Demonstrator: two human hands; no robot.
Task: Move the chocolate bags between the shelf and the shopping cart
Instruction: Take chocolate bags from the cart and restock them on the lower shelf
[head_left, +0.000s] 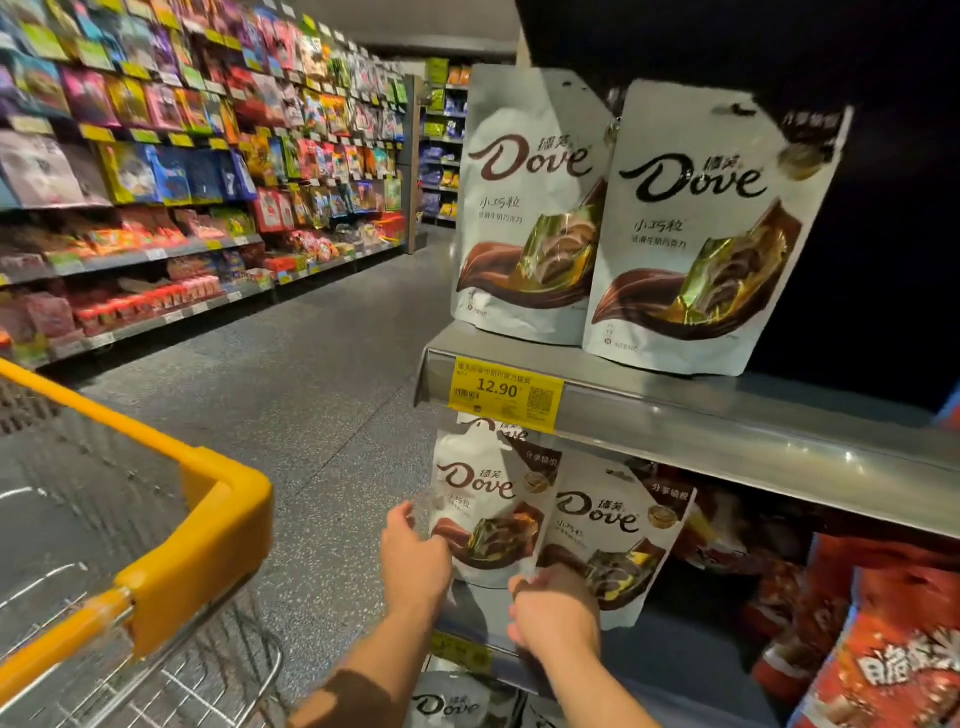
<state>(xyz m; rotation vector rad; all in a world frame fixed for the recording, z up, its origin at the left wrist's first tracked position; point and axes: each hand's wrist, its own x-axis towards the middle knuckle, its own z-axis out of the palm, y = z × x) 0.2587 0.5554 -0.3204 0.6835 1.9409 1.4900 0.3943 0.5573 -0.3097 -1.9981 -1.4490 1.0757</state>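
Two white Dove chocolate bags stand on the lower shelf level under the metal shelf (727, 421). My left hand (413, 558) grips the left lower bag (488, 499) at its left edge. My right hand (553, 610) holds the bottom of the right lower bag (618, 530). Two larger-looking Dove bags stand upright on the shelf above, one on the left (530, 208) and one on the right (711, 234). The shopping cart (202, 525), wire with a yellow rim, is at the lower left. No bag shows in the part of it that I see.
A yellow price tag (506, 393) reading 12.90 hangs on the shelf edge. Red snack bags (883, 649) fill the lower right. Another Dove bag (457, 701) sits on a level below my hands. Candy shelves (182, 171) line the aisle's left side across the grey floor (322, 374).
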